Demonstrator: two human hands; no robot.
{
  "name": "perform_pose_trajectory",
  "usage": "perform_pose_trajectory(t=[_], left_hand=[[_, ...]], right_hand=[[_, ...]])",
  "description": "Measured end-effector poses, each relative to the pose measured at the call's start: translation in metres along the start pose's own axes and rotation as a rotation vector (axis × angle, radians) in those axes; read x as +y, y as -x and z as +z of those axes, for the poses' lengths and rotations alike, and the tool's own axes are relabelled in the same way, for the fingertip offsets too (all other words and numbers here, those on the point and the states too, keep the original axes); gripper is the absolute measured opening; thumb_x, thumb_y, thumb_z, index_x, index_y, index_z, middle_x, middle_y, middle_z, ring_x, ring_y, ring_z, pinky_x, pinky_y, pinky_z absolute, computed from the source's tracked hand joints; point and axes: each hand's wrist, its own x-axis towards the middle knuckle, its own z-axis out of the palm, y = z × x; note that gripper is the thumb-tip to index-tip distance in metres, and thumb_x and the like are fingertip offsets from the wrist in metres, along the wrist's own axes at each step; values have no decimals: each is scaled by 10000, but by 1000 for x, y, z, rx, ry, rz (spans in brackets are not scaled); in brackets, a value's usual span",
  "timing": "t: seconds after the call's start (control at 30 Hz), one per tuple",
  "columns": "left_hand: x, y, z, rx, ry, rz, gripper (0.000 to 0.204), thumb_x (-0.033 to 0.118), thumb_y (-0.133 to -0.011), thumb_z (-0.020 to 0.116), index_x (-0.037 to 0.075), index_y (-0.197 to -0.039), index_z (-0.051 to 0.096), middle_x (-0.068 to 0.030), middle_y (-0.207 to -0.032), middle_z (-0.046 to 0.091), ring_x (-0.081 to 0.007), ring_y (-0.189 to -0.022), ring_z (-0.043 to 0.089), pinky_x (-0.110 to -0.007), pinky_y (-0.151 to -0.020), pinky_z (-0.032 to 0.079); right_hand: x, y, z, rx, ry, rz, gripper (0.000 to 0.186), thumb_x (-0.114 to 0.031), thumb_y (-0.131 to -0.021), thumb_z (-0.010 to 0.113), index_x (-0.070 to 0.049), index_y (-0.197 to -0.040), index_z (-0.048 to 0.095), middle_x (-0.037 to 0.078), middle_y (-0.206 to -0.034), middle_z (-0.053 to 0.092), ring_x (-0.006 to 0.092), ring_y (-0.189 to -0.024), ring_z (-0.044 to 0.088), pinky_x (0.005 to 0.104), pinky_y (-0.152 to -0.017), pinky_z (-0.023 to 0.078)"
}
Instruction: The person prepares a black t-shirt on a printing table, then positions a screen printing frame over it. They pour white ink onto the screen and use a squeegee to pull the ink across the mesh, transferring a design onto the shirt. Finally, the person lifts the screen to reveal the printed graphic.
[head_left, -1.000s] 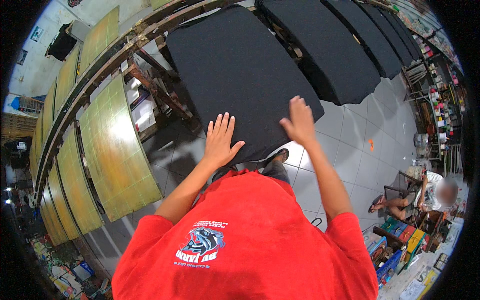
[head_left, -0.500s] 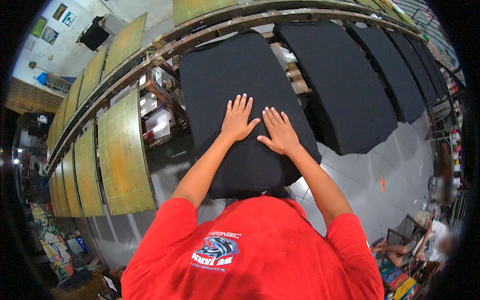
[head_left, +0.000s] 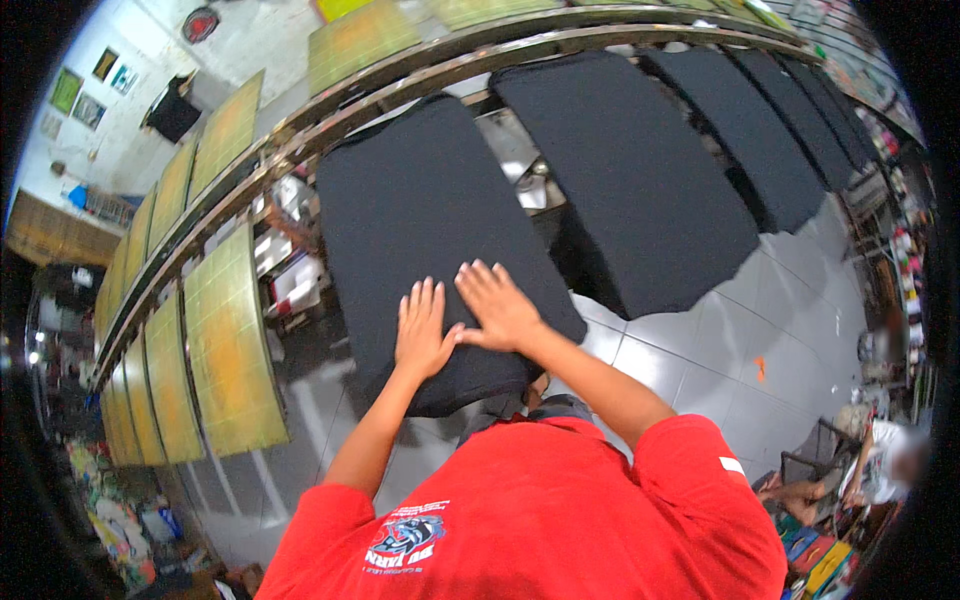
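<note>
A black cloth, apparently a shirt (head_left: 410,200), lies smooth over a long board in front of me, its near edge hanging down close to my body. My left hand (head_left: 424,337) rests flat on the lower part of this cloth, fingers stretched upward. Beside it, my right hand (head_left: 498,310) lies flat too, fingers pointing up and left. The two thumbs meet or nearly meet. Neither hand holds anything. The board under the cloth is hidden.
More black-covered boards (head_left: 625,180) stand in a row to the right. Bare yellow-green boards (head_left: 228,340) line the left. A wooden rail (head_left: 440,88) runs along the far ends. Grey tiles (head_left: 700,350) cover the floor. Another person (head_left: 880,465) sits at the lower right.
Both hands have slid down the cloth toward my body, staying flat and coming together at the thumbs. The view has shifted, so the boards appear farther left.
</note>
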Motion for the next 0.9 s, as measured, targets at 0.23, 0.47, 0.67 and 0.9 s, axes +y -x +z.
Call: perform_pose_trajectory(t=[0.23, 0.47, 0.67, 0.9], left_hand=[[-43, 68, -12, -34, -74, -38, 764, 392, -840, 605, 56, -1458, 307, -212, -1524, 240, -379, -1418, 197, -522, -1141, 135], [-87, 74, 1, 101, -48, -199, 732, 369, -892, 566, 17, -1461, 268, -228, -1525, 214, -385, -1419, 180, -509, -1144, 150], [-56, 104, 8, 78, -94, -206, 849, 467, -846, 590, -16, -1456, 250, -272, -1514, 200, -420, -1416, 165, -543, -1134, 119], [69, 45, 26, 132, -51, -21, 858, 498, -836, 594, -65, -1413, 300, -284, -1479, 266, -416, -1395, 210, -526, -1128, 154]], right_hand=[[-43, 86, -8, 18, -3, 108, 883, -652, -871, 409, 19, -1435, 306, 198, -1500, 291, 339, -1408, 234, 505, -1136, 174], [-34, 215, -6, 85, -26, 492, 870, -558, -898, 482, 50, -1455, 207, 246, -1521, 201, 378, -1416, 196, 496, -1139, 176], [-45, 373, 10, -123, -349, 863, 814, -507, -937, 458, 60, -1454, 189, 265, -1504, 223, 365, -1390, 268, 399, -1131, 259], [-45, 600, 89, -788, -526, 1282, 805, -636, -938, 267, 36, -1340, 455, 272, -1347, 471, 380, -1282, 435, 418, -1068, 348]])
